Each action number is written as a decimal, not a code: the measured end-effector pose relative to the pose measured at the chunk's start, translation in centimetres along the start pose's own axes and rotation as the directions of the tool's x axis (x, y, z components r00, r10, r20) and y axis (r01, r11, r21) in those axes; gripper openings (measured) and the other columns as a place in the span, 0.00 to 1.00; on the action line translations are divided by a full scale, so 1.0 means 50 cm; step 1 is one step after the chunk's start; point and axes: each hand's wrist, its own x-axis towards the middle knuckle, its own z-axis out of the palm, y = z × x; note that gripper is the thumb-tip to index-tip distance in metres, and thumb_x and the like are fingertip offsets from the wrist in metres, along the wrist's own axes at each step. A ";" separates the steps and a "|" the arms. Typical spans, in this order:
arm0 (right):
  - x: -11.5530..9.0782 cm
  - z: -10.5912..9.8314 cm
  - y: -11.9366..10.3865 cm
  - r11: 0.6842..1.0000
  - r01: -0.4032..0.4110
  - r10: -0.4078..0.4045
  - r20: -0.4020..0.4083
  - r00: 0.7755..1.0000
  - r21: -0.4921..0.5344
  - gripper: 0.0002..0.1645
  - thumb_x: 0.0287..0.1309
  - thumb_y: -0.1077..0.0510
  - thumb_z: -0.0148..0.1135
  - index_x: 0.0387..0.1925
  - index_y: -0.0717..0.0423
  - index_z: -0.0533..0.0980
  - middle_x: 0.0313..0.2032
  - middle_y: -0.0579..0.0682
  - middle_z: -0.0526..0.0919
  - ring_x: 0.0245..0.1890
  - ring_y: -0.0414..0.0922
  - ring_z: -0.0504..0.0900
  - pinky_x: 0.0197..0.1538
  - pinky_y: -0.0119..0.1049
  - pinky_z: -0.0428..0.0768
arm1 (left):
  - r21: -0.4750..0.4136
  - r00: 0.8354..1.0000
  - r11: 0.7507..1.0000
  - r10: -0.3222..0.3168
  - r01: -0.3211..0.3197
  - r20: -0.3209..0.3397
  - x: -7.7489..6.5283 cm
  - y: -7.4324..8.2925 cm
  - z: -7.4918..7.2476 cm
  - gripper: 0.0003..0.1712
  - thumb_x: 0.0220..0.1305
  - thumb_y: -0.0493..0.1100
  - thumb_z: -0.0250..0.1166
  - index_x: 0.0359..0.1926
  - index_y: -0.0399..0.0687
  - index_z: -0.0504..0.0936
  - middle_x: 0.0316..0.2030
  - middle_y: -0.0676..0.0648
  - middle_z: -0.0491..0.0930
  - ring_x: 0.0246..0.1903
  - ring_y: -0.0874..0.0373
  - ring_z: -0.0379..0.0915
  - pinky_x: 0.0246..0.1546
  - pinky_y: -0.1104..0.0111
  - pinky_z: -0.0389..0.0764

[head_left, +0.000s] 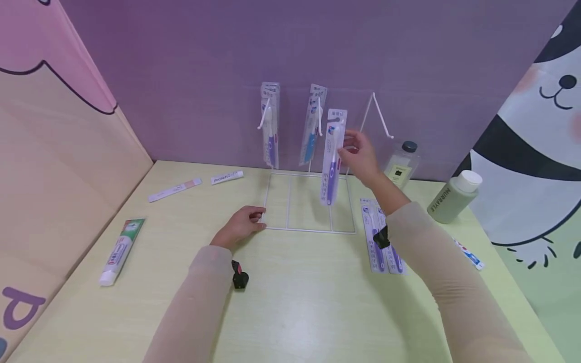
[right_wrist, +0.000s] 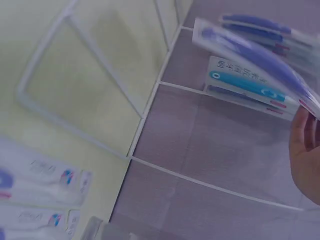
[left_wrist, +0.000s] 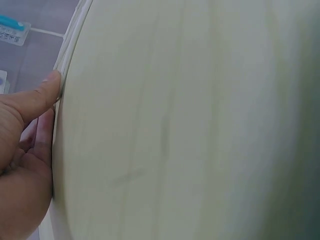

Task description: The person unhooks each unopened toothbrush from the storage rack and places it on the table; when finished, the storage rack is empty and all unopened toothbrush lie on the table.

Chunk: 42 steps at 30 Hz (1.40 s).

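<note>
My right hand (head_left: 360,156) pinches the edge of a packaged purple toothbrush (head_left: 333,161), upright in front of a white wire display rack (head_left: 308,231). In the right wrist view this toothbrush (right_wrist: 255,55) slants past the hanging packs. The thumb and fingers of my left hand (head_left: 242,224) pinch the base wire at the rack's left side; the left wrist view shows the thumb on the white wire (left_wrist: 75,37). Packaged purple toothbrushes (head_left: 270,126) hang from the rack's left hook, and packs with a blue toothbrush (head_left: 312,126) in front hang from the middle one. The right hook (head_left: 383,116) is bare.
Two packaged toothbrushes (head_left: 373,237) lie beneath my right forearm. Behind it stand a clear black-capped bottle (head_left: 400,169) and a green white-capped bottle (head_left: 454,199). A small tube (head_left: 469,253) lies at right. Leftward lie a toothpaste tube (head_left: 121,252), a slim box (head_left: 174,190) and another small tube (head_left: 227,177).
</note>
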 end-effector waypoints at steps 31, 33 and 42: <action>-0.364 -0.060 0.124 0.712 -0.591 0.697 0.281 0.660 -0.380 0.28 0.51 0.69 0.59 0.53 0.68 0.59 0.31 0.59 0.74 0.25 0.51 0.79 0.28 0.45 0.80 | -0.007 1.000 1.000 0.003 -0.003 0.025 0.004 0.006 -0.002 0.29 0.55 0.36 0.65 0.59 0.42 0.69 0.53 0.43 0.68 0.53 0.52 0.63 0.54 0.64 0.64; -0.356 -0.062 0.115 0.691 -0.565 0.708 0.262 0.656 -0.451 0.28 0.52 0.67 0.60 0.53 0.67 0.60 0.30 0.59 0.75 0.25 0.52 0.79 0.26 0.44 0.80 | -0.005 1.000 1.000 0.008 -0.008 0.027 0.003 0.008 -0.003 0.29 0.56 0.36 0.64 0.59 0.42 0.69 0.54 0.43 0.68 0.53 0.52 0.63 0.54 0.64 0.64; -0.243 -0.054 0.072 0.737 -0.360 0.607 0.325 0.725 -0.572 0.27 0.56 0.61 0.59 0.56 0.64 0.63 0.36 0.59 0.76 0.32 0.52 0.78 0.32 0.41 0.79 | -0.022 1.000 1.000 0.002 -0.001 0.025 -0.003 0.010 -0.003 0.29 0.55 0.35 0.65 0.59 0.40 0.69 0.52 0.42 0.69 0.52 0.52 0.63 0.54 0.63 0.64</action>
